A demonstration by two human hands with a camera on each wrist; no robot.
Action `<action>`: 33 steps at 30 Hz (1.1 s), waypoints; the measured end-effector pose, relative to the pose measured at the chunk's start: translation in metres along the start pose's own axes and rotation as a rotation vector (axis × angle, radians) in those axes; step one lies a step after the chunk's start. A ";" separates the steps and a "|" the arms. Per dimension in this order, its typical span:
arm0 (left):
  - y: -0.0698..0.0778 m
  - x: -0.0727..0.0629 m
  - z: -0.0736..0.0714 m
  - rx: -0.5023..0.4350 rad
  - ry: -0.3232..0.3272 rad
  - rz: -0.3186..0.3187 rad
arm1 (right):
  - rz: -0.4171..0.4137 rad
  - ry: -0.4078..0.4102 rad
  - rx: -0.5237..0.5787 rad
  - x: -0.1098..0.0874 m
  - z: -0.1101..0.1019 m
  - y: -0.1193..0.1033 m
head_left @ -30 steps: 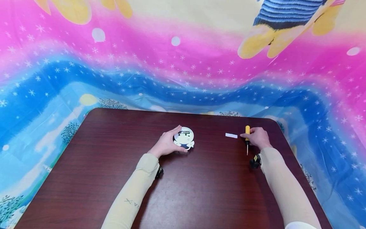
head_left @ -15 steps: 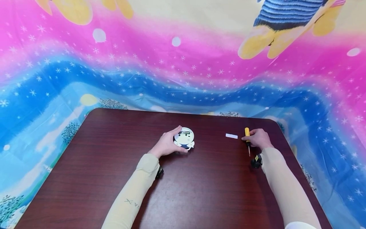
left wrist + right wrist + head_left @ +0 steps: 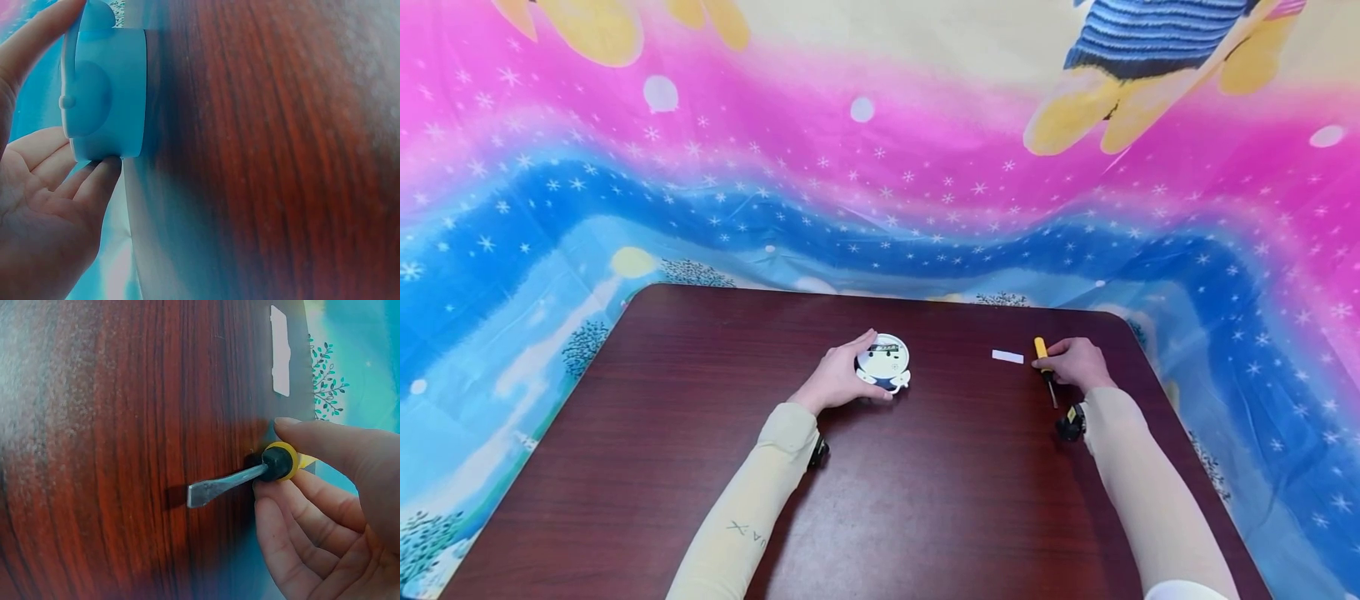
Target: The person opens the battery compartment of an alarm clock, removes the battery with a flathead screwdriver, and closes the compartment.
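Note:
A small round white device (image 3: 886, 363) with a dark slot in its upward face is near the far middle of the table. My left hand (image 3: 837, 377) grips it round the left side, thumb at the near edge and fingers at the far one. In the left wrist view its smooth side wall (image 3: 106, 94) stands against the tabletop. Farther right, my right hand (image 3: 1078, 364) holds a flathead screwdriver (image 3: 230, 482) by its yellow handle, between thumb and fingers. The metal blade points back toward me, low over the wood, and the hand partly hides the handle.
A small white rectangular cover (image 3: 1007, 357) lies on the dark red-brown table (image 3: 925, 475), left of the screwdriver. Behind the table's far edge hangs a colourful printed cloth (image 3: 850, 208). A small black camera (image 3: 1071, 423) is strapped on the right wrist.
The screwdriver has swivelled in my right hand: its handle end now leans further left and slightly nearer, its tip slightly right. The left hand and the round device have stayed put.

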State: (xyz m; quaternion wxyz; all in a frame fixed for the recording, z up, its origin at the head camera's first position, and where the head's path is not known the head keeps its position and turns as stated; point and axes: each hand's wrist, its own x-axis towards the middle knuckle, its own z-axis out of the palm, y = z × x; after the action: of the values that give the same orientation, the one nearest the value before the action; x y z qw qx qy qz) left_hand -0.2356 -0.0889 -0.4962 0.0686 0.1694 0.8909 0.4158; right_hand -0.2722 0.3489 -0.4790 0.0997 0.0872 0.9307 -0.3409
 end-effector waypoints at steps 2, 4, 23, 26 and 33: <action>0.001 0.000 0.000 0.006 0.002 0.000 | -0.003 0.004 0.001 0.000 0.000 0.000; 0.001 0.000 -0.001 0.008 0.004 0.000 | -0.008 0.009 0.002 -0.001 0.000 0.001; 0.000 0.000 0.001 0.014 0.002 -0.012 | 0.008 0.106 -0.072 -0.010 0.008 -0.020; -0.001 0.001 0.001 0.014 0.004 -0.008 | 0.001 0.146 -0.059 -0.012 0.012 -0.028; -0.001 0.000 0.002 0.019 0.008 0.002 | -0.060 0.228 -0.022 -0.014 0.015 -0.044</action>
State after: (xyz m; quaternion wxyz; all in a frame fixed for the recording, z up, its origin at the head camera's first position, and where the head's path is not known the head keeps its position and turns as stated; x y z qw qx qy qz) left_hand -0.2355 -0.0880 -0.4979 0.0628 0.1691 0.8949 0.4083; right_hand -0.2669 0.3044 -0.4597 -0.0159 0.0962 0.9420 -0.3211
